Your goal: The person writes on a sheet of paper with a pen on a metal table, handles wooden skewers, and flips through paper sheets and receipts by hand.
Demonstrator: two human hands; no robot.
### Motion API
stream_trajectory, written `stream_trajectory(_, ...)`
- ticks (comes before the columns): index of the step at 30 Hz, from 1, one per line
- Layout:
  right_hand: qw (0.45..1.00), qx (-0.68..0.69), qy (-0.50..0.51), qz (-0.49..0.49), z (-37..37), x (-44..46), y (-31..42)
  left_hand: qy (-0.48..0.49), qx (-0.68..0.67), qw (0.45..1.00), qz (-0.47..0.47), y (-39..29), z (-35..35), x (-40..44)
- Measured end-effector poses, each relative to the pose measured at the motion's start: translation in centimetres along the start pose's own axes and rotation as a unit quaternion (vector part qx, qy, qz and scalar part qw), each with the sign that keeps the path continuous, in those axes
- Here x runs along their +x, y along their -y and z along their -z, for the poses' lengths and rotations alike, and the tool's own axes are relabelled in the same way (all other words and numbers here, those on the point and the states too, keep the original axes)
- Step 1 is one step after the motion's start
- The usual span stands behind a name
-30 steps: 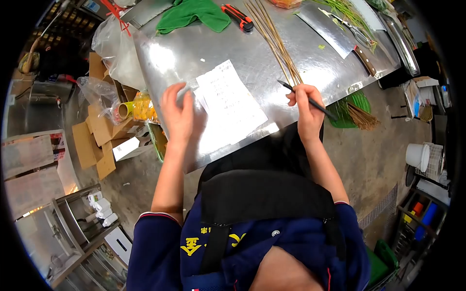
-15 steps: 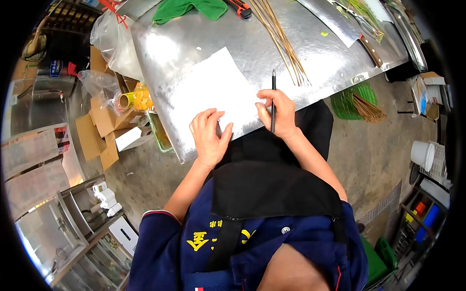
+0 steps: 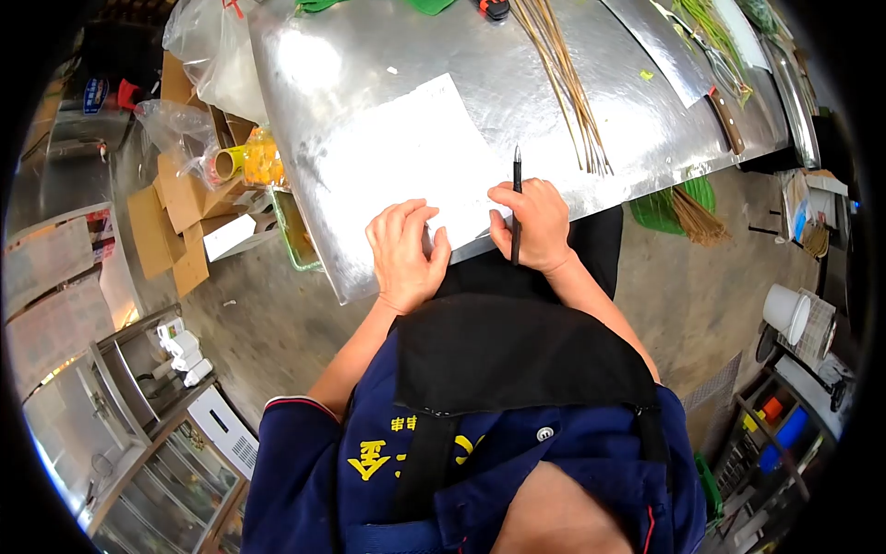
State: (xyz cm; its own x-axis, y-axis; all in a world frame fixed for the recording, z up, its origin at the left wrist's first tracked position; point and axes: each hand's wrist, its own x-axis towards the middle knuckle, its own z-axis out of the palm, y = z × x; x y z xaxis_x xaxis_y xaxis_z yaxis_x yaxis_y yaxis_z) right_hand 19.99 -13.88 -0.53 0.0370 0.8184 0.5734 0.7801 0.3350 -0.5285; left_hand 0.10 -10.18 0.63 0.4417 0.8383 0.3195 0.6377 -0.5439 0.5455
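A sheet of white paper [image 3: 426,138] lies on the metal table, overexposed, with faint marks near its top corner. My left hand [image 3: 406,251] rests at its lower left edge, fingers bent and thumb apart, gripping nothing visible. A black pen [image 3: 517,171] is held upright in the view by my right hand [image 3: 540,222], its tip pointing toward the far side. That hand is at the near right edge of the sheet, thumb and index finger slightly apart in front of the pen.
Thin brown sticks [image 3: 568,83] and a wooden-handled knife [image 3: 724,120] lie on the metal table [image 3: 360,46]. Scissors [image 3: 724,69] and greens sit at the far right. Cardboard boxes [image 3: 180,203] stand on the floor at left; a green basket [image 3: 660,210] is under the right edge.
The camera view has shifted, so the table items appear farther right and lower. The pen has moved slightly left relative to the table. My left hand stays beside the paper.
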Motion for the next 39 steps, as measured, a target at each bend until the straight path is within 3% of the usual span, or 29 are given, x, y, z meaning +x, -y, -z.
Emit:
stream_trajectory(32,0.999,-0.033,-0.041,-0.001,-0.7,-0.7,-0.5,0.004,0.043,0.998,-0.041,-0.2,-0.2,0.1)
stream_trajectory(39,0.996,-0.024,-0.090,-0.006,-1.2,-1.1,-0.9,-0.001,0.034,0.999,-0.036,-0.1,-0.3,-0.1)
